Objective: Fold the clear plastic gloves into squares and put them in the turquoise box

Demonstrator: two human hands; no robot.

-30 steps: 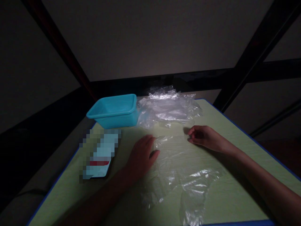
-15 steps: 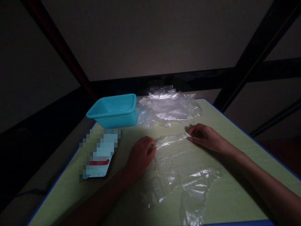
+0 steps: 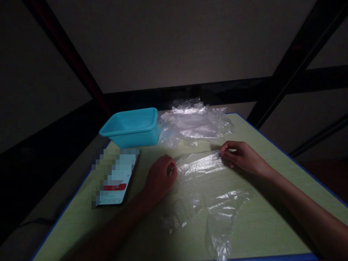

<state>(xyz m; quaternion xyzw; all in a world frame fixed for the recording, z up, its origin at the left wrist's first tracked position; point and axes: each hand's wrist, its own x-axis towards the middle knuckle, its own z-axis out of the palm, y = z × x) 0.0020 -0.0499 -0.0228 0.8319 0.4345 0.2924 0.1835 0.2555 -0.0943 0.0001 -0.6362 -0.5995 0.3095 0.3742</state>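
A clear plastic bag [image 3: 206, 192] lies spread on the pale green table [image 3: 272, 224]. My left hand [image 3: 159, 177] pinches the bag's far left corner. My right hand [image 3: 241, 156] pinches its far right corner. Between the two hands the bag's far edge is raised off the table and stretched. The near part of the bag still rests crumpled on the tabletop.
A turquoise plastic tub [image 3: 130, 127] stands at the back left. A heap of clear plastic bags [image 3: 194, 123] lies beside it at the back. A phone [image 3: 115, 177] lies on the table's left side. Dark frame bars rise behind the blue-edged table.
Both hands closed on the bag's far corners and lifted that edge off the table, pulling it taut. The left hand went from lying flat to a pinch.
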